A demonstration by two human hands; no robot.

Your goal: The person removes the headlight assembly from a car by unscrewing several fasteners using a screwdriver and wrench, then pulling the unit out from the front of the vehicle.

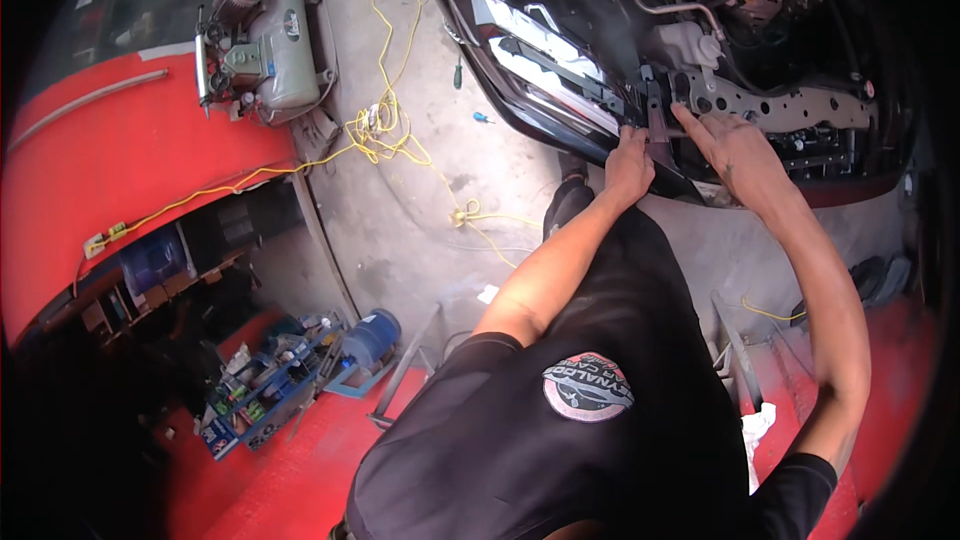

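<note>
I stand at the front of a car whose engine bay is exposed. My left hand (pixel 630 168) is at the inner end of the headlight (pixel 545 60), fingers closed against the edge by a dark bracket (pixel 650 95); what they grip is hidden. My right hand (pixel 738 152) lies over the grey perforated metal crossmember (pixel 790 108), one finger stretched toward a dark part beside the bracket. Nothing shows in its grasp, though its underside is hidden. A whitish plastic reservoir (pixel 688 43) sits just beyond.
Left of the car, a tangled yellow cord (pixel 385 135) crosses the concrete floor. A dark-handled screwdriver (pixel 458 74) and a small blue item (pixel 483 118) lie near the bumper. An air compressor (pixel 280 50) stands farther left. A blue tool cart (pixel 285 380) is at lower left.
</note>
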